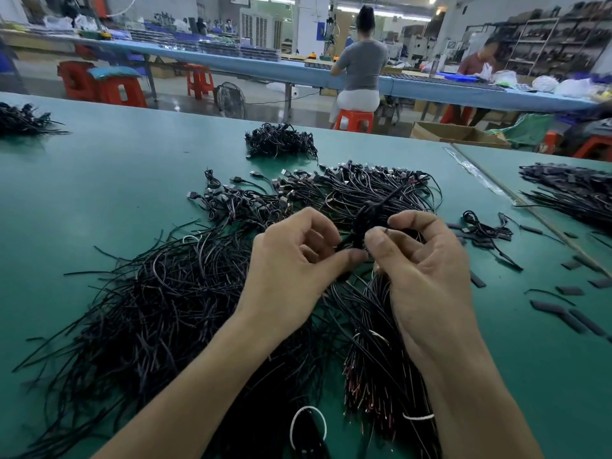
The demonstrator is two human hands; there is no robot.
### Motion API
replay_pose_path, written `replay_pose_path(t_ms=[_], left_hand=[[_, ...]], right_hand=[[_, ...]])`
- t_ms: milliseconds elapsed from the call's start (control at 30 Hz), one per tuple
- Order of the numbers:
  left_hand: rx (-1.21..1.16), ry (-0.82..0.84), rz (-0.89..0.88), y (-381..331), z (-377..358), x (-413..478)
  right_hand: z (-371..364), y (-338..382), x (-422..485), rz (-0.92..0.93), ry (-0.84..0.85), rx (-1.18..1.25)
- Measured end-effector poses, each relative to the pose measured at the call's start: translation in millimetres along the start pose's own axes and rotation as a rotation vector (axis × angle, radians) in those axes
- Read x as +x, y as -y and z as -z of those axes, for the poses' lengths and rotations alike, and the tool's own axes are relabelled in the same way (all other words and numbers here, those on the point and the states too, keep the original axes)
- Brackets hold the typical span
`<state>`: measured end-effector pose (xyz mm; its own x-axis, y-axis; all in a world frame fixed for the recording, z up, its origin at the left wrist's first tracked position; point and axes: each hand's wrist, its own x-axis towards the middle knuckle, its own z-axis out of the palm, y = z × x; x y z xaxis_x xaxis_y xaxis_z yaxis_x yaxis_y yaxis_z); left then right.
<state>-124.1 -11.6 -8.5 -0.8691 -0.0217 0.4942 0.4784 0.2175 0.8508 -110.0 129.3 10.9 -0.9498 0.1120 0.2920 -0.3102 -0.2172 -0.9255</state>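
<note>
Head view: over the green surface (116,154), left grip (291,260) and right grip (420,260) both pinch a thin black cable (367,213), which looks light, limp and tangle-prone; best held near its stiffer plug end.

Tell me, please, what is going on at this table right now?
A person is working through black cables on a green table. The left hand and the right hand hold one black cable between their fingertips, lifted just above the heap of black cables that spreads under both forearms. Many cables beyond the hands end in plugs. Short black sleeve pieces lie scattered to the right, and a smaller bundle sits farther back.
</note>
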Motion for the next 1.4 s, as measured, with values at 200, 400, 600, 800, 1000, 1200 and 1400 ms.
replay_pose_path(t_ms=[200,400,600,800,1000,1200,1400], left_hand=[[-0.206,-0.013,0.091,-3.3,2.6,3.0],[-0.701,0.012,0.226,-19.3,4.8,3.7],[-0.833,-0.038,0.171,-18.9,6.9,2.0],[-0.355,0.012,0.033,-7.8,7.8,1.2],[0.002,0.186,0.226,1.8,0.1,-0.1],[0.068,-0.006,0.175,2.4,2.2,0.0],[-0.297,-0.053,0.348,1.0,-0.3,0.7]], right_hand=[[-0.9,-2.6,-0.6,-0.061,0.121,0.063],[-5.3,-10.2,-2.6,-0.089,0.172,0.0],[-1.5,-11.9,-2.2,-0.136,0.168,0.03],[1.4,-9.7,0.2,0.04,0.06,-0.137],[1.9,-7.7,1.7,0.128,-0.057,-0.145],[-5.4,-11.8,-2.3,-0.004,0.022,0.008],[-3.9,-10.9,-1.6,-0.124,0.056,0.113]])
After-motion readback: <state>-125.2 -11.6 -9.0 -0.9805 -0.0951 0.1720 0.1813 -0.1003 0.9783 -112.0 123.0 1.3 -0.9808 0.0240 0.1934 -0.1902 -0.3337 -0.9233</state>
